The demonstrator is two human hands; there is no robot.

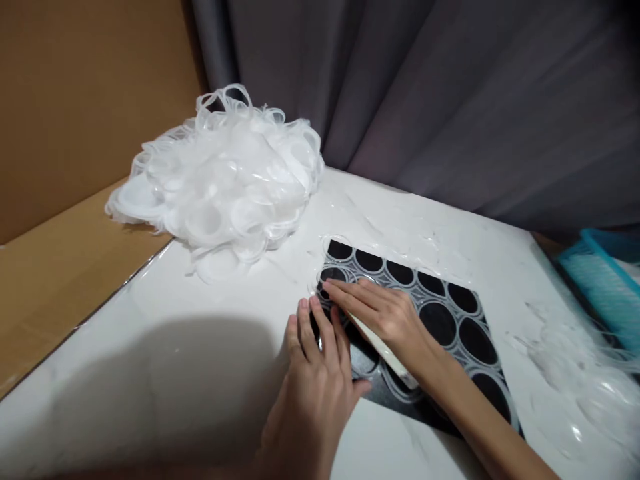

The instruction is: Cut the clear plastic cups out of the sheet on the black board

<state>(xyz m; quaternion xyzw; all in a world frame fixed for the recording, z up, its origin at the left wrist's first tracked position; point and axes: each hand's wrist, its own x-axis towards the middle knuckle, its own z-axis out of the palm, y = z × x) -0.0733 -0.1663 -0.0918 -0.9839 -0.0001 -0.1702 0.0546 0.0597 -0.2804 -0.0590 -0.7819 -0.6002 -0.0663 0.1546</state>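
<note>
A black sheet [440, 325] with rows of round shapes outlined by whitish rings lies on the white table. My right hand [387, 310] is closed around a long, narrow white tool [383, 350], held low over the sheet's left part. Its working end is hidden under my fingers, so I cannot tell its exact kind. Just to the left, my left hand [320, 373] rests palm down with fingers stretched out across the sheet's left edge. The fingertips of both hands are close together near that edge.
A large heap of translucent white rings and discs [230, 180] stands at the back left, partly over cardboard [75, 267]. More clear pieces [600, 393] lie at the right, near a turquoise basket [607, 293]. A grey curtain [425, 100] hangs behind the white table [200, 373].
</note>
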